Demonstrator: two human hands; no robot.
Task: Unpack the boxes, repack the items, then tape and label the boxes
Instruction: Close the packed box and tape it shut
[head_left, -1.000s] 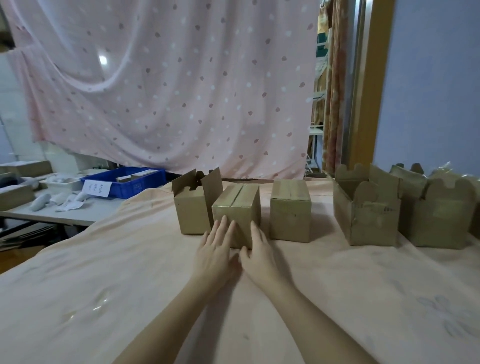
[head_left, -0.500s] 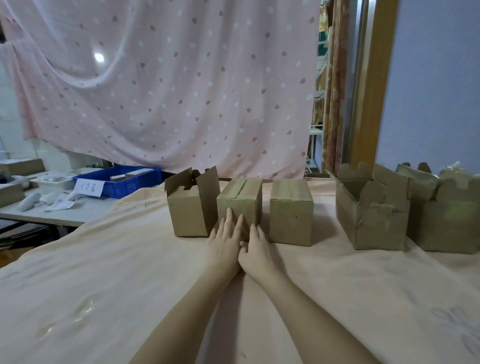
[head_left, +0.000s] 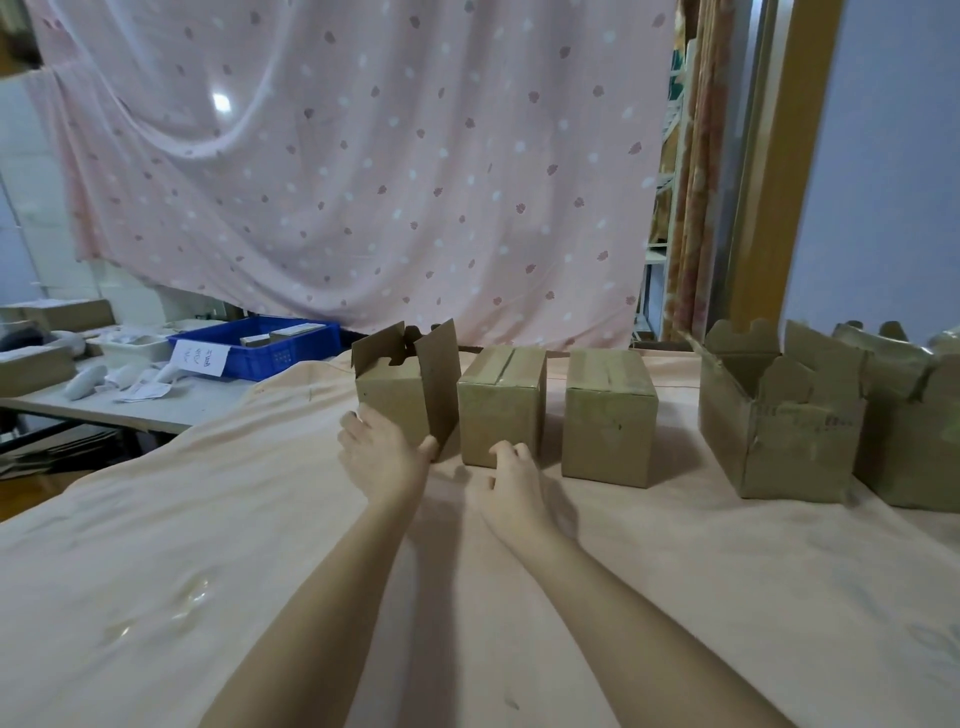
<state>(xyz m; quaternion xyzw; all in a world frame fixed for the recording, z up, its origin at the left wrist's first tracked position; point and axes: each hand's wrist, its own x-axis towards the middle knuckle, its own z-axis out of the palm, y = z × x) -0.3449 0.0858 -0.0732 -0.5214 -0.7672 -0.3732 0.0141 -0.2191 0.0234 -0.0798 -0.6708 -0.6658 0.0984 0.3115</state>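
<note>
Shifting left since half a second ago: left hand (head_left: 382, 457), earlier flat against the middle taped box (head_left: 501, 405), now grasping the near lower corner of the open-flapped box (head_left: 402, 395), fingers at its left edge, thumb at its right. Trailing behind, right hand (head_left: 511, 475), fingers loosely curled, holding nothing, fingertips touching or just short of the foot of the middle taped box; cannot tell which.

Standing in a row across the cloth-covered table (head_left: 675, 597), close beside one another: open-flapped box at left, flaps upright; middle taped box; right taped box (head_left: 608, 415).

Sitting well apart at far right: larger open carton (head_left: 779, 431), flaps raised, and a second open carton (head_left: 914, 415) touching it, partly cut off by the frame edge.

Hanging behind the row: pink dotted sheet (head_left: 363, 171).

Lying on a side table (head_left: 156, 405) at left: blue crate (head_left: 260, 351) with a white handwritten label, writing too small to read.
</note>
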